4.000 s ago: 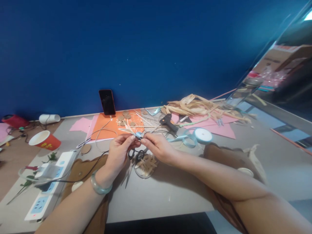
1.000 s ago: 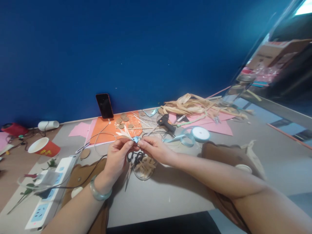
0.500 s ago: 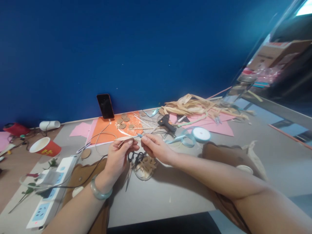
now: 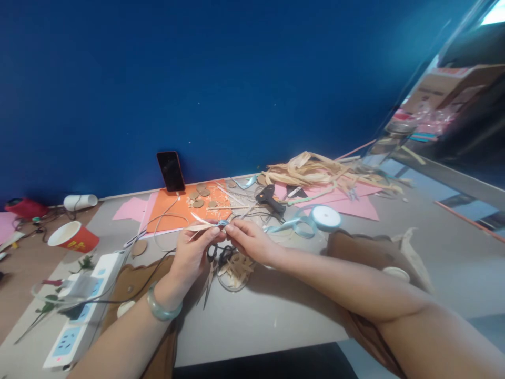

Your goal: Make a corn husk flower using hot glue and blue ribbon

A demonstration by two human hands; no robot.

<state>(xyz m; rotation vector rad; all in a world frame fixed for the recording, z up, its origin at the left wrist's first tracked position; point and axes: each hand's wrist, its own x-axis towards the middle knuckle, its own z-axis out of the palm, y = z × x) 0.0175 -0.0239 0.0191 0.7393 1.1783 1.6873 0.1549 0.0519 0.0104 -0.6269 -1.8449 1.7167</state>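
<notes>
My left hand (image 4: 194, 251) and my right hand (image 4: 250, 240) meet above the grey table (image 4: 252, 316), both pinched on a small bundle of pale straw strips (image 4: 201, 225) bound with light blue ribbon (image 4: 221, 223). The strips fan out to the left of my left fingertips. A green bangle (image 4: 161, 310) sits on my left wrist. Black scissors (image 4: 215, 263) and a clear dish of straw bits (image 4: 235, 269) lie just under my hands.
A black glue gun (image 4: 269, 198), a spool of blue ribbon (image 4: 325, 217), an orange sheet (image 4: 185, 208) with brown discs, a propped phone (image 4: 171, 171), a straw heap (image 4: 319, 171), a red cup (image 4: 72, 237) and a white power strip (image 4: 81, 308) surround my hands.
The hands stay together on the bundle, turning it slightly; the straw tips now point left and lie flatter than four seconds ago. The view shifted a little.
</notes>
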